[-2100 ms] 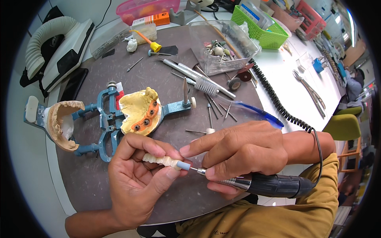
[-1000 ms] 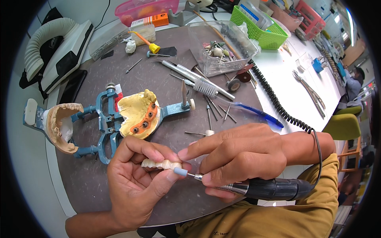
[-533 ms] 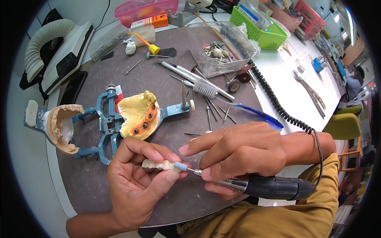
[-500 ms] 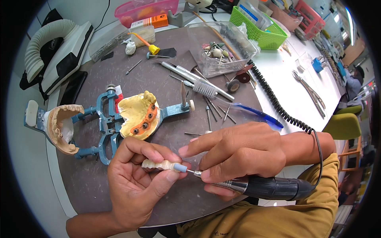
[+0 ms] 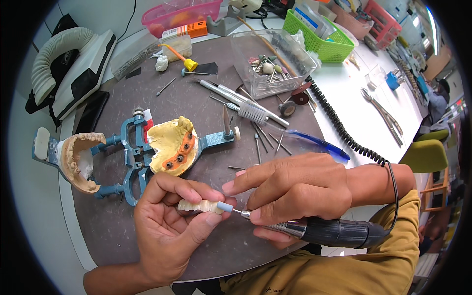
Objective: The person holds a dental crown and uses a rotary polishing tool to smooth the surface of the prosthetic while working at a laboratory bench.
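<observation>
My left hand [image 5: 169, 223] pinches a cream-coloured dental bridge [image 5: 196, 206] between thumb and fingers. In my right hand [image 5: 300, 189] lies a dental handpiece [image 5: 339, 233] with a black rear and a silver nose. Its pale blue cylindrical grinding tip [image 5: 224, 207] is against the right end of the bridge, or very close to it. Just beyond my left hand stands a blue articulator [image 5: 132, 157], spread open. It carries a yellow plaster model [image 5: 164, 140] with an orange gum strip and metal implant parts, and a beige plaster model [image 5: 78, 160].
Loose burs, a brush [image 5: 253, 113] and a blue-handled tool [image 5: 319, 143] lie beyond my right hand. Behind them is a clear box of grinding bits [image 5: 295, 81]. A coiled cord [image 5: 339, 128] crosses the right side. A suction unit [image 5: 83, 73] stands far left; pliers [image 5: 383, 115] lie right.
The bridge and grinding tip have shifted very slightly right. Both hands keep their grips. The articulator and surrounding tools appear slightly shifted in view.
</observation>
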{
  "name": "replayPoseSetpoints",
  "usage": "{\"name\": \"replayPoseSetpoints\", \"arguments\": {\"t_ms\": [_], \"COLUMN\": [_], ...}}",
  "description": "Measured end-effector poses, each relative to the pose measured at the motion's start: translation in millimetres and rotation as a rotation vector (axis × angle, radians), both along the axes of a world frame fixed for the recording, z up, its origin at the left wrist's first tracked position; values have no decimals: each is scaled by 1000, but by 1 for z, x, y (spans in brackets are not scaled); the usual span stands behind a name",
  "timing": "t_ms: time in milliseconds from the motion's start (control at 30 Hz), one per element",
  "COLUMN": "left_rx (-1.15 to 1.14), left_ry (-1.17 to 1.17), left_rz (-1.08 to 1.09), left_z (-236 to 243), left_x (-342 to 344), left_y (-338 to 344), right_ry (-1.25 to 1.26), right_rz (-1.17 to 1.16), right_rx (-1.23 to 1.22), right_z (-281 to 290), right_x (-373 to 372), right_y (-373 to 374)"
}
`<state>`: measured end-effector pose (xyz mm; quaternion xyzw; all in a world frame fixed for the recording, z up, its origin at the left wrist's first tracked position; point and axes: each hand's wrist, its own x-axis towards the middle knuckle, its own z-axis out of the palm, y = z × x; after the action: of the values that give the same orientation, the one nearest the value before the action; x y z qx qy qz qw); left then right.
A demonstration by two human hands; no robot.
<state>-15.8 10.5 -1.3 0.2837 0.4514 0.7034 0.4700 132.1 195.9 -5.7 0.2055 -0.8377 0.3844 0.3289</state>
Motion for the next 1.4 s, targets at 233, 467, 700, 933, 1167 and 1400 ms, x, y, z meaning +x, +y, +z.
{"name": "replayPoseSetpoints", "arguments": {"t_ms": [233, 467, 700, 933, 1167, 1400], "left_rx": [29, 47, 28, 47, 55, 53], "left_ry": [-23, -8, 52, 58, 64, 77], "left_rz": [-5, 10, 10, 25, 20, 16], "left_z": [-2, -5, -2, -5, -7, -7], "left_x": [0, 0, -1, 0, -1, -1], "left_y": [1, 0, -1, -1, -1, -2], "right_ry": [42, 34, -68, 144, 64, 74], "right_rz": [13, 24, -119, -50, 1, -2], "right_rx": [-11, -5, -95, -31, 8, 64], "right_z": [-5, 1, 7, -8, -6, -7], "right_x": [-2, -2, 4, -6, -1, -3], "right_y": [-2, -3, -4, -5, -1, 0]}}
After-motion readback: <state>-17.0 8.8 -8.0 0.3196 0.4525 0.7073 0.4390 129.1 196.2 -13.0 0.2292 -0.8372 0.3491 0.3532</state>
